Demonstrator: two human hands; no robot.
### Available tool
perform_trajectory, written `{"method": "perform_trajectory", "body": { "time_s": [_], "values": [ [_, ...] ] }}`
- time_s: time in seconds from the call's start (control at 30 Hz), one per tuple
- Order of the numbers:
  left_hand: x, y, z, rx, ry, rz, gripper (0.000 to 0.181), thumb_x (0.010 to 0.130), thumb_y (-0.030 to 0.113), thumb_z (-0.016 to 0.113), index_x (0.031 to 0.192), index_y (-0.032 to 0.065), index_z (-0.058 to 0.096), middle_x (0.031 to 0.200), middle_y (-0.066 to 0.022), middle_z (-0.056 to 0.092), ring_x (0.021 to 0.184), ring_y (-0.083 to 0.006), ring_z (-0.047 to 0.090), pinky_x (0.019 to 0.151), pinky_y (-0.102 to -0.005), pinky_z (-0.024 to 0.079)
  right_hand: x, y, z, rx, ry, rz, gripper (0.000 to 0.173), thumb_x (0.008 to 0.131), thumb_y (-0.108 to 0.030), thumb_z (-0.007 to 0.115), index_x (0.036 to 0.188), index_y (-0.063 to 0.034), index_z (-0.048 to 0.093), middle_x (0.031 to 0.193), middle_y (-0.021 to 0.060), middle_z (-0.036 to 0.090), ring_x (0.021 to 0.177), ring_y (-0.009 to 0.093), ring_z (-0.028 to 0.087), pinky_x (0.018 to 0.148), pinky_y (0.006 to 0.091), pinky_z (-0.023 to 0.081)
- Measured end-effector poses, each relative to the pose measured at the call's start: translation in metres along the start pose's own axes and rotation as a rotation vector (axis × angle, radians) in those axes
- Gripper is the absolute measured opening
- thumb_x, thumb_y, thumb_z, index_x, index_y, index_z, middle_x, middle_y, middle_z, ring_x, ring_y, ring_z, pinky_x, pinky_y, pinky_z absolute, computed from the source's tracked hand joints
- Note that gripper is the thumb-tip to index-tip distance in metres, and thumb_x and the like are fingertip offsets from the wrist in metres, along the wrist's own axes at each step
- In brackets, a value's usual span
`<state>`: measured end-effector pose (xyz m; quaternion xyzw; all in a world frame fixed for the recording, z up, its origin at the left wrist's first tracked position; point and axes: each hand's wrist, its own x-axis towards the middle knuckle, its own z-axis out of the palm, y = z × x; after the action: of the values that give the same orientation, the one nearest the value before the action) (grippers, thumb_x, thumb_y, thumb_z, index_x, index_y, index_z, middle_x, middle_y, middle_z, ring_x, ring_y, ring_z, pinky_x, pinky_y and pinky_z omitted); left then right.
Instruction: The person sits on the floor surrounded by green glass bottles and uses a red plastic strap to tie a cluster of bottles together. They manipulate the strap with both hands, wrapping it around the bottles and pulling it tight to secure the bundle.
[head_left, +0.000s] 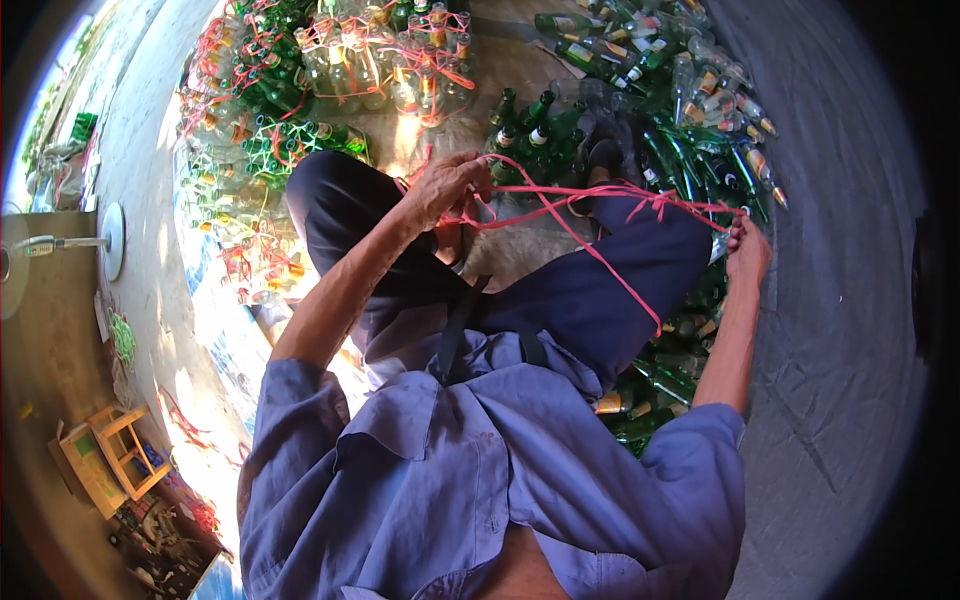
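A length of pink plastic twine (540, 191) stretches between my two hands above my bent legs. My left hand (448, 187) grips one part of it in front of my left knee. Out to the right, my right hand (748, 247) pinches the other end beside my right knee. Small knots show along the strands near the right hand, and one loose tail hangs down over my right thigh. Just beyond the twine stands a group of upright green glass bottles (536, 131) on the floor between my feet.
Bundles of bottles tied with pink twine (427, 71) stand ahead and to the left. Loose glass bottles (675, 90) lie heaped at the right, reaching back beside my right thigh. A standing fan (112, 240) is at far left, near a wooden stool (129, 452) on its side.
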<state>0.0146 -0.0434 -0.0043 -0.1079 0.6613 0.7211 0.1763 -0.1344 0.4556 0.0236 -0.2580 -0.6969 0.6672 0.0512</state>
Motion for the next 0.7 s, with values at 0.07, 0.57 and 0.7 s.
{"method": "perform_trajectory", "body": {
  "time_s": [0.07, 0.57, 0.7],
  "values": [
    [0.003, 0.000, 0.004, -0.031, 0.005, -0.042, 0.030, 0.098, 0.031, 0.046, 0.084, 0.0060, 0.055, 0.074, -0.0055, 0.064, 0.053, -0.0121, 0.060, 0.043, -0.0222, 0.042, 0.009, 0.015, -0.019, -0.188, -0.032, 0.039, 0.018, 0.089, -0.014, 0.063, 0.099, 0.0002, 0.067, 0.080, 0.0044, 0.065, 0.062, 0.008, 0.056, 0.048, 0.0212, 0.040],
    [-0.001, 0.020, 0.030, -0.004, -0.078, -0.051, 0.034, 0.099, 0.033, 0.046, 0.091, 0.0027, 0.059, 0.082, -0.0084, 0.066, 0.060, -0.0143, 0.062, 0.054, -0.0254, 0.048, -0.227, 0.005, 0.185, -0.507, -0.903, -0.826, 0.023, 0.081, -0.005, 0.065, 0.103, 0.0015, 0.065, 0.105, 0.0202, 0.064, 0.088, 0.035, 0.066, 0.072, 0.0371, 0.055],
    [-0.006, 0.024, 0.028, -0.047, -0.098, -0.039, 0.036, 0.100, 0.034, 0.046, 0.092, 0.0020, 0.059, 0.084, -0.0094, 0.067, 0.059, -0.0143, 0.062, 0.053, -0.0251, 0.048, -0.223, 0.029, 0.199, -0.748, -0.924, -0.859, 0.023, 0.082, -0.009, 0.064, 0.102, 0.0006, 0.066, 0.090, 0.0196, 0.066, 0.081, 0.038, 0.065, 0.069, 0.0398, 0.053]
  ]
}}
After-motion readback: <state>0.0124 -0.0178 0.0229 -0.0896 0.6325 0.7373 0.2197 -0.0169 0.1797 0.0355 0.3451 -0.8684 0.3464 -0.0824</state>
